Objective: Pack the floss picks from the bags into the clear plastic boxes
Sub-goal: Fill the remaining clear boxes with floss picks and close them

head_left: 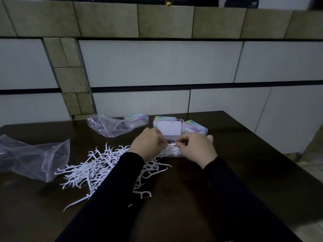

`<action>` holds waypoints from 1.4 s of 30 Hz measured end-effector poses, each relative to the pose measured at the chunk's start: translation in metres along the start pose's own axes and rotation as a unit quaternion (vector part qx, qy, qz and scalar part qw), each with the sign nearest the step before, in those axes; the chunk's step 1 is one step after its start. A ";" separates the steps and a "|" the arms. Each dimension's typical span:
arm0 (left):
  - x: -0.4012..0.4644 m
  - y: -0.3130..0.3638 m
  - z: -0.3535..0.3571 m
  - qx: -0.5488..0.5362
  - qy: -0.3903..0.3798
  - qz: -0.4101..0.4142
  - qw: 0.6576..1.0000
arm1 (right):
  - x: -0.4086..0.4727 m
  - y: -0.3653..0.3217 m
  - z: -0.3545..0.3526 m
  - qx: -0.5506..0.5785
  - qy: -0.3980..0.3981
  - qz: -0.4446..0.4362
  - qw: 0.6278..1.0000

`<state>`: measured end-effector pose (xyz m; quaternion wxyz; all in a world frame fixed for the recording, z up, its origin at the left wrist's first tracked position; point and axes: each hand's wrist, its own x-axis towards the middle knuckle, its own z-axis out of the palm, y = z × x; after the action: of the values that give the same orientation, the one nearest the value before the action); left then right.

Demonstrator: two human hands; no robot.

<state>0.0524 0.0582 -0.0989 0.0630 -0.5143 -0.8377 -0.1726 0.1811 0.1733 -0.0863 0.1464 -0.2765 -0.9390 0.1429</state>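
Fingers of left hand (147, 143) and right hand (195, 147) curl together, pinching floss picks (172, 145) over open clear box (172, 152), steadying them for loading.

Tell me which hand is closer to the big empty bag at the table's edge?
Left. The left hand is over by the open box, with the floss pick pile between it and the empty bag. The right hand sits farther away, beyond the left.
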 end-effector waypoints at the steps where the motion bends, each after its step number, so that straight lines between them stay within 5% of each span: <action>1: 0.000 0.000 0.000 0.000 -0.002 0.001 1.000 | -0.001 0.002 -0.001 0.006 0.001 -0.005 1.000; 13: 0.005 0.010 -0.012 0.005 -0.047 -0.048 0.998 | 0.001 0.019 0.007 0.050 -0.084 0.000 0.995; 19: 0.004 0.011 -0.018 0.013 0.010 -0.047 0.999 | 0.003 0.023 0.007 0.061 -0.074 -0.006 0.995; 27: 0.006 0.027 -0.003 -0.048 0.028 0.027 0.998 | 0.001 0.024 0.008 0.054 -0.057 -0.016 0.997; 32: 0.006 0.037 0.001 -0.101 -0.047 0.061 0.992 | 0.000 0.023 0.007 0.047 -0.055 -0.011 0.997; 42: -0.001 0.030 0.000 -0.155 0.075 0.053 0.984 | -0.001 0.023 0.006 0.057 -0.065 -0.009 0.996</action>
<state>0.0793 0.0693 -0.0930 0.0545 -0.5470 -0.7654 -0.3348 0.1908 0.1903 -0.1005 0.1014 -0.2491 -0.9394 0.2124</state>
